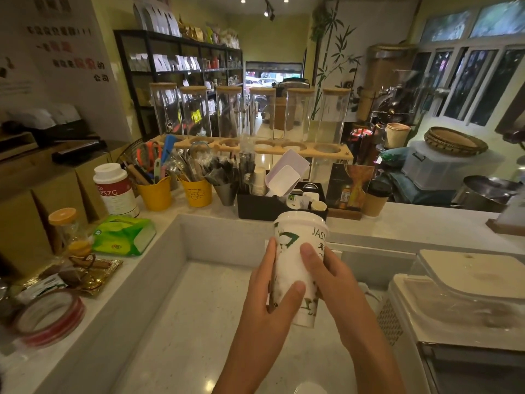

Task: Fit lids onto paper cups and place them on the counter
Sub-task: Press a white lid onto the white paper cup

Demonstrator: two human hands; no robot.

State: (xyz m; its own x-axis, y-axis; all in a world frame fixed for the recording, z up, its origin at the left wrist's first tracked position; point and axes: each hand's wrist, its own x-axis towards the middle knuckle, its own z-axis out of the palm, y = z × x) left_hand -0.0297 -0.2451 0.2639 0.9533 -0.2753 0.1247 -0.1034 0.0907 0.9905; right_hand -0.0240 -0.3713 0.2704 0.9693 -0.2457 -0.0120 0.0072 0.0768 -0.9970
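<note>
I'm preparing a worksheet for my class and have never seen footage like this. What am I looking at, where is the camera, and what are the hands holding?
There is no machine here. A person wears one wide-angle camera on the head, so you look forward and down at their own two hands. The left hand and the right hand both grip a white paper cup with green print, held above a pale worktop. I cannot tell whether its lid is on. Behind and to the left runs a raised counter. On it are a brown cup with a black lid, a black organiser and a green tissue pack.
</note>
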